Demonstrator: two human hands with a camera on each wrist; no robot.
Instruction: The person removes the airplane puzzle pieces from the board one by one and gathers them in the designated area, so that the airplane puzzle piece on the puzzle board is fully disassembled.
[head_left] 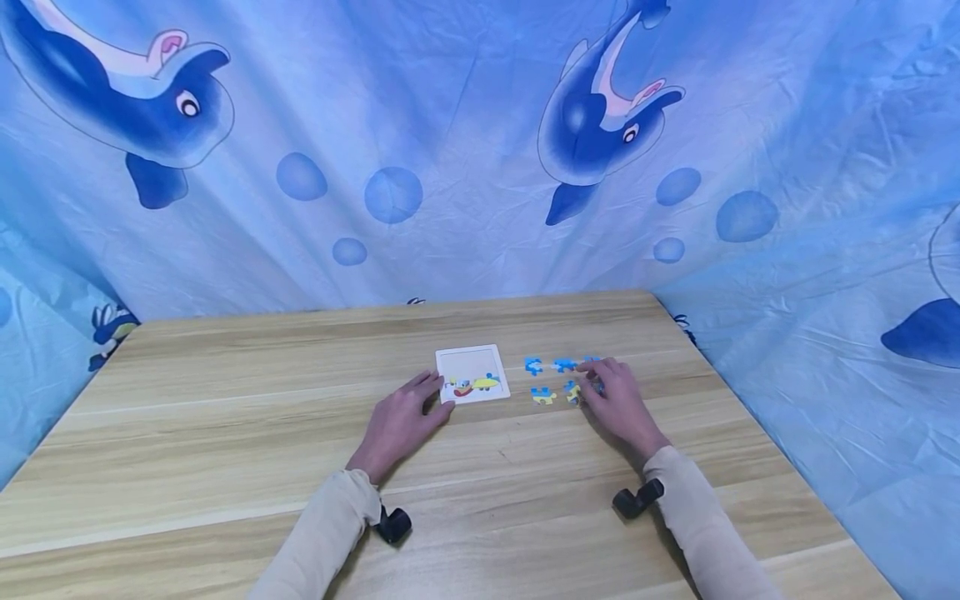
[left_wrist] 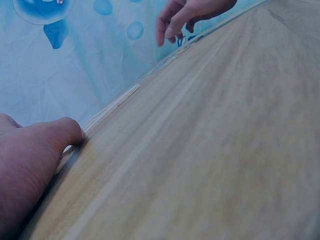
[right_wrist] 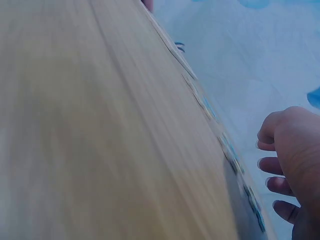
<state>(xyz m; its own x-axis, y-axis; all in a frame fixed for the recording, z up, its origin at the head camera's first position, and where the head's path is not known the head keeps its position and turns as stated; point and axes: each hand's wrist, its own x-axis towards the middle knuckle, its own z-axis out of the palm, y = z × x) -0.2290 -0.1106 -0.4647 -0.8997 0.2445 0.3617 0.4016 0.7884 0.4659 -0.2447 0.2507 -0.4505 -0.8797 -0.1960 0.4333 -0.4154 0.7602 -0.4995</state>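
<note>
A square white puzzle board (head_left: 472,398) lies flat, with a few coloured pieces fitted along its lower part. My left hand (head_left: 401,421) touches its lower left corner, fingers at the left edge and thumb at the bottom edge; the left wrist view shows the thumb (left_wrist: 65,131) against the board. Several loose blue and yellow pieces (head_left: 543,396) lie right of the board. Over the rightmost ones is my right hand (head_left: 618,406), its fingers loosely bent and apart. In the right wrist view that hand (right_wrist: 295,155) is above the pieces (right_wrist: 230,152), with nothing visible in it.
The wooden table (head_left: 225,442) ends at a blue curtain (head_left: 450,167) with dolphins and bubbles, behind and at the right. A small black camera sits on each wrist, left (head_left: 393,525) and right (head_left: 637,498).
</note>
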